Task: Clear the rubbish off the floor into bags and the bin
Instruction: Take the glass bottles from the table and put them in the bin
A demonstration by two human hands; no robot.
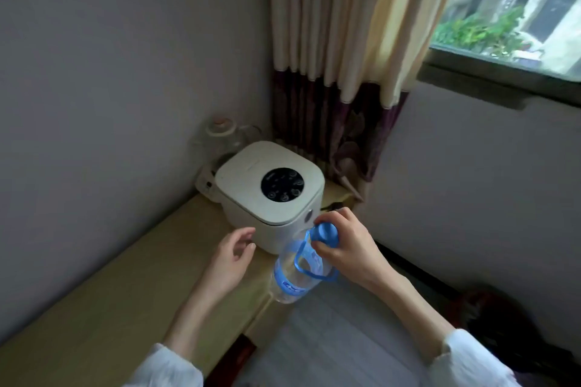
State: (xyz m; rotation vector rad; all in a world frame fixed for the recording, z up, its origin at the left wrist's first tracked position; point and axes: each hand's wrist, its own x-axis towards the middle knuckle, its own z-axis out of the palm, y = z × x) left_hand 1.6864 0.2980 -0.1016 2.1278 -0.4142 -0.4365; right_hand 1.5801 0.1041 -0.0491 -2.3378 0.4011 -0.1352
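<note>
- Right hand [342, 245] grips the blue cap [325, 233] of a clear bottle [294, 273] at the tabletop [125, 286] edge.
- Left hand [231, 259] hovers open, holding nothing.
- A white cooker [270, 182] stands just behind, lid closed; a glass kettle [223, 135] behind it.
- Bottle's contents unclear.

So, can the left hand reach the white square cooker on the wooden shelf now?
Probably yes: the open left hand hovers beside the white square cooker, nothing between them.

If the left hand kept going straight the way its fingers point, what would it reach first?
Probably the white cooker: the left hand is open, its fingers aimed at the cooker's lower front, though depth is unclear.
</note>
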